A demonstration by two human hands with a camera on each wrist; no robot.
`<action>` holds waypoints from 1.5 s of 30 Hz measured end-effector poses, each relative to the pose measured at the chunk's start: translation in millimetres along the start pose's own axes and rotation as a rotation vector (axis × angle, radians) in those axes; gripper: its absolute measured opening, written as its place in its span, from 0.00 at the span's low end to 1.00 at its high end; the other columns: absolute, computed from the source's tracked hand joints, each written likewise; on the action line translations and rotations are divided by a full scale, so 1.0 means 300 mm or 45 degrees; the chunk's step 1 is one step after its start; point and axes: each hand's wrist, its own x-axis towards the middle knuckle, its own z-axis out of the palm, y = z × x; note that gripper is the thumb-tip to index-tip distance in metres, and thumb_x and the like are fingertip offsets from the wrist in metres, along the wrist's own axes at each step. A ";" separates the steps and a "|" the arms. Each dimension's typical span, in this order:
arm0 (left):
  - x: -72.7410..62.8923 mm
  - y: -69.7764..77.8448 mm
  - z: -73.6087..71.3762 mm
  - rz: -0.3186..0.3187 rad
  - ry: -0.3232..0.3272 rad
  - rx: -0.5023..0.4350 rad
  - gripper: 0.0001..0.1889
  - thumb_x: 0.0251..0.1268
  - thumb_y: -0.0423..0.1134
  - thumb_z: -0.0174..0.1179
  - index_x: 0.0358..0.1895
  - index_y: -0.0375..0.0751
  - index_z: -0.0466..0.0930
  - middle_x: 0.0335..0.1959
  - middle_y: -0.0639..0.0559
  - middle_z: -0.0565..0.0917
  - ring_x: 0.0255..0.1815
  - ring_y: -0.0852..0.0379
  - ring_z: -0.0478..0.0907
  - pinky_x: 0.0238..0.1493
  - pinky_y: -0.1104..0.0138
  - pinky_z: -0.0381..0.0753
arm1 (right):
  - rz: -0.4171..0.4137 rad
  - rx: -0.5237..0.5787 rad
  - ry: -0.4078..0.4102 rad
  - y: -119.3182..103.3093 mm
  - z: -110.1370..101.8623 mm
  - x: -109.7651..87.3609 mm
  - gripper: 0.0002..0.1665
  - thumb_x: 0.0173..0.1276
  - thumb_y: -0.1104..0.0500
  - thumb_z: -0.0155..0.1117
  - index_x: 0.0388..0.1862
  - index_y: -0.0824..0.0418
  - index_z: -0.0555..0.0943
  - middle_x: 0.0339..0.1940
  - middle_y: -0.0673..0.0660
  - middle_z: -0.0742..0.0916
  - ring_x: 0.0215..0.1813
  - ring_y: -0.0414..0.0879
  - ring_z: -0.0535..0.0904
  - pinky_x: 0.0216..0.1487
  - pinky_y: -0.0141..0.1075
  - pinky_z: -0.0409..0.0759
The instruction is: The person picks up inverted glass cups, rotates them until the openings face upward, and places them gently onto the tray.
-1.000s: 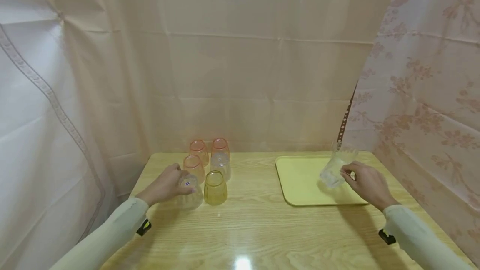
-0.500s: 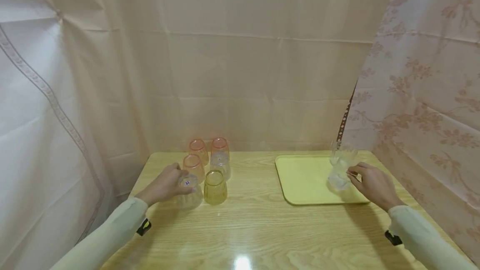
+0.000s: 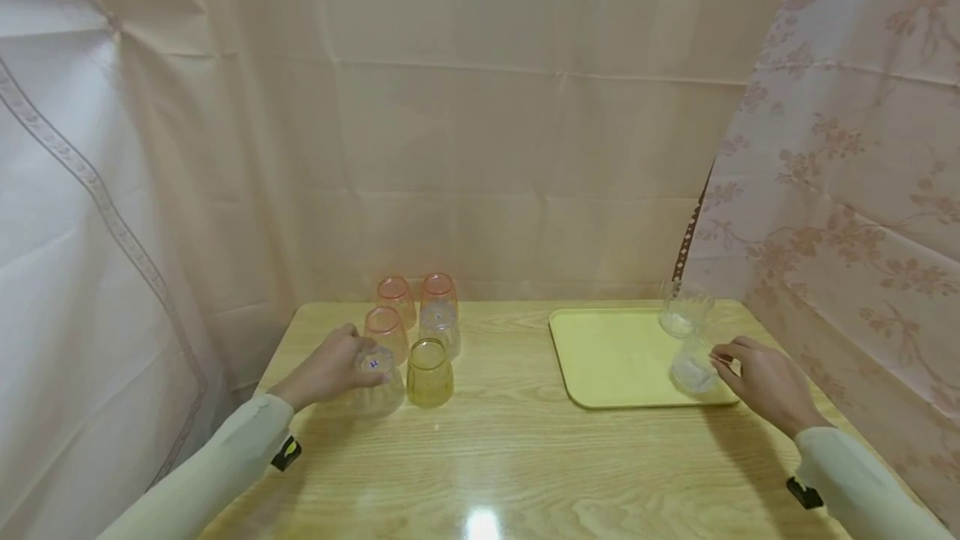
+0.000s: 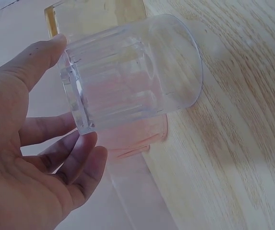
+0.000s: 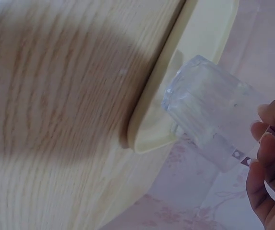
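Where the left hand point(image 3: 335, 367) grips 1 cup point(image 4: 130, 74), illegible blue marking point(image 3: 374, 365) shows.

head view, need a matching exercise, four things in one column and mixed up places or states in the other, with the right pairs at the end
Column one
1. left hand
2. yellow glass
3. tray
4. right hand

Column two
A. lies on the right part of the table
B. has its fingers at the rim of a clear glass
C. holds another clear glass by its base
D. stands on the left part of the table, not held

Right pairs: 1-C, 2-D, 3-A, 4-B
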 end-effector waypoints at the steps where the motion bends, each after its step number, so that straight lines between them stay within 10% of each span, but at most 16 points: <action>1: -0.001 0.001 -0.001 0.001 0.002 -0.003 0.35 0.58 0.51 0.76 0.57 0.21 0.80 0.45 0.41 0.78 0.40 0.51 0.71 0.40 0.59 0.74 | -0.001 0.000 -0.001 0.002 -0.001 -0.004 0.11 0.54 0.66 0.79 0.38 0.63 0.89 0.30 0.50 0.85 0.23 0.34 0.73 0.18 0.30 0.66; 45: 0.000 -0.003 0.006 -0.013 0.004 -0.013 0.37 0.59 0.50 0.76 0.59 0.21 0.78 0.41 0.44 0.76 0.37 0.52 0.69 0.38 0.60 0.73 | -0.071 -0.016 -0.043 0.049 -0.008 -0.069 0.16 0.47 0.67 0.83 0.36 0.57 0.89 0.32 0.49 0.85 0.23 0.34 0.75 0.18 0.29 0.66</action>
